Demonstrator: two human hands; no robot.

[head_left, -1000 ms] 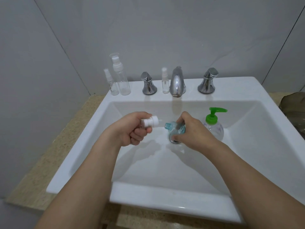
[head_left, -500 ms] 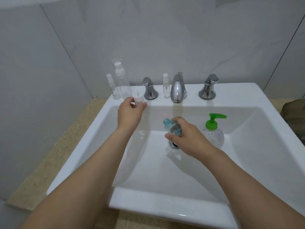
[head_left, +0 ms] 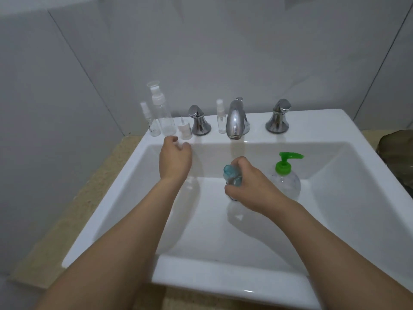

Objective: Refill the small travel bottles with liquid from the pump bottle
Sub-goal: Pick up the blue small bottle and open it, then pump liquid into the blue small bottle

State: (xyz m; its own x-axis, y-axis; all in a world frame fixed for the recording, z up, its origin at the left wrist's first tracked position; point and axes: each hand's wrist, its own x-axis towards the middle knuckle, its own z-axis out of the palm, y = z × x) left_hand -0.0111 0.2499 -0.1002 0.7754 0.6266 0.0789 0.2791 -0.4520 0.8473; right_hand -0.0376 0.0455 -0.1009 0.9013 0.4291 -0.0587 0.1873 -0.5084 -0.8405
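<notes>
My right hand [head_left: 248, 186] grips a small blue-tinted travel bottle [head_left: 232, 176] over the drain, its uncapped neck pointing up and left. The pump bottle [head_left: 285, 177], clear with a green pump, stands in the basin just right of that hand. A white spray cap [head_left: 185, 130] stands on the sink ledge left of the left tap handle. My left hand [head_left: 175, 158] hovers just below that cap, fingers loosely curled, holding nothing. Three more clear spray bottles stand on the ledge: a small one [head_left: 150, 121], a tall one [head_left: 162, 113] and another small one [head_left: 221, 118].
The chrome spout [head_left: 235, 119] and two tap handles [head_left: 199, 124] [head_left: 278, 120] line the back of the white sink [head_left: 223, 278]. A speckled beige counter [head_left: 67, 220] lies to the left. A dark glass object [head_left: 397, 151] sits at the right edge.
My left hand carried the white spray cap from beside the blue bottle up to the ledge, set it down and let go. The right hand kept hold of the blue bottle.
</notes>
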